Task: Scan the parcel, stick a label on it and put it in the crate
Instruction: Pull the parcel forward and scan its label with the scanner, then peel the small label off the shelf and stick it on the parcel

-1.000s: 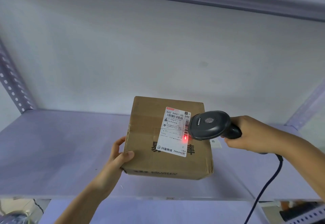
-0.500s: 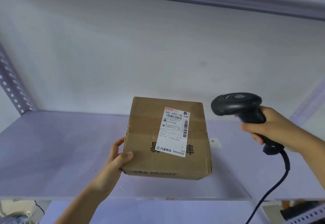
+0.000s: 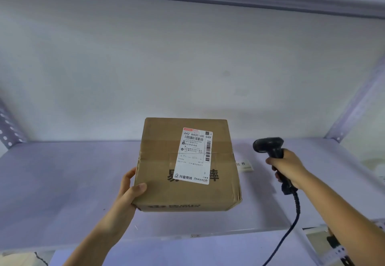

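Now that the red beam is off the shipping label [image 3: 193, 155], the right hand [image 3: 288, 168], gripping the scanner [image 3: 269, 146], has swung it to the parcel's [image 3: 185, 165] three o'clock. Scanning looks done; labelling follows. The left hand [image 3: 128, 190] clamps the parcel's seven-o'clock corner above the shelf [image 3: 62, 182].

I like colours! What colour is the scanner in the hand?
Black scanner, seen in the head view, held by the right hand.

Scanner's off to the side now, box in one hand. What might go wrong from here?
The left hand grips the cardboard box only at its left edge, so the box may tip or slip. The scanner in the right hand trails a cable over the shelf's front edge, which might snag.
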